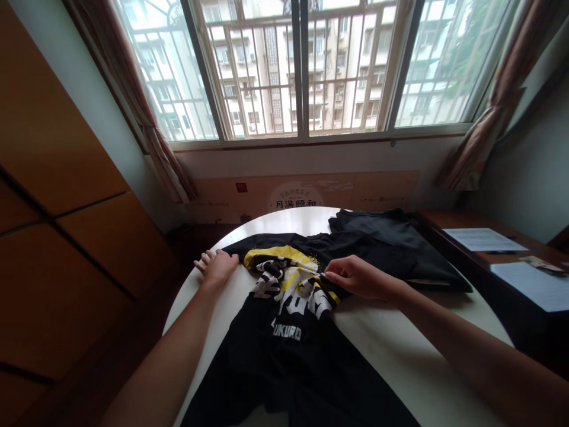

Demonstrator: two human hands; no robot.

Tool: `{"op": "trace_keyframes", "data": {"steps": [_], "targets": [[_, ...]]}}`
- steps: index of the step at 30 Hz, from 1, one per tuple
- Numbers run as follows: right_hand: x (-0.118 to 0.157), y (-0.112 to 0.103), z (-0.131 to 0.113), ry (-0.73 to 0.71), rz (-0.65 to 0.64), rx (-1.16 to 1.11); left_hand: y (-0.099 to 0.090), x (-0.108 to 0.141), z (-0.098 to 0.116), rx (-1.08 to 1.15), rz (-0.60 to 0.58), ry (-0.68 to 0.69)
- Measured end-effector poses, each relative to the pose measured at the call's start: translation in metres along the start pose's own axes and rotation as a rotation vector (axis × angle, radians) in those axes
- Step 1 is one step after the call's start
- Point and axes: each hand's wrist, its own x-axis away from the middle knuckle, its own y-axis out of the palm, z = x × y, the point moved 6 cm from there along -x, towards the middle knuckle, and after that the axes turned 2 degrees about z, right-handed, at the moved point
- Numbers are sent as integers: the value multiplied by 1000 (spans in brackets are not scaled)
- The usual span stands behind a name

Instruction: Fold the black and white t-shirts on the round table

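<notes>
A black T-shirt (284,332) with a yellow and white print lies bunched and creased on a round white table (391,350). My left hand (216,267) rests palm down at the shirt's left edge, fingers reaching onto the tabletop and holding nothing. From the right, my right hand (360,279) lies across the shirt, its fingertips pinching the fabric at the edge of the print. Behind the shirt lies a folded dark garment (391,249), which touches the shirt.
A desk (484,261) with papers stands to the right of the table. A wooden cabinet (57,267) fills the left side. Behind the table are a printed panel (302,196) and a barred window (297,71) with curtains.
</notes>
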Motion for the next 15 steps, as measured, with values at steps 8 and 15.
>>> {"op": "trace_keyframes", "data": {"steps": [8, 15], "targets": [[-9, 13, 28, 35, 52, 309, -8, 20, 56, 394, -46, 501], [-6, 12, 5, 9, -23, 264, 10, 32, 56, 183, -275, 508]]}}
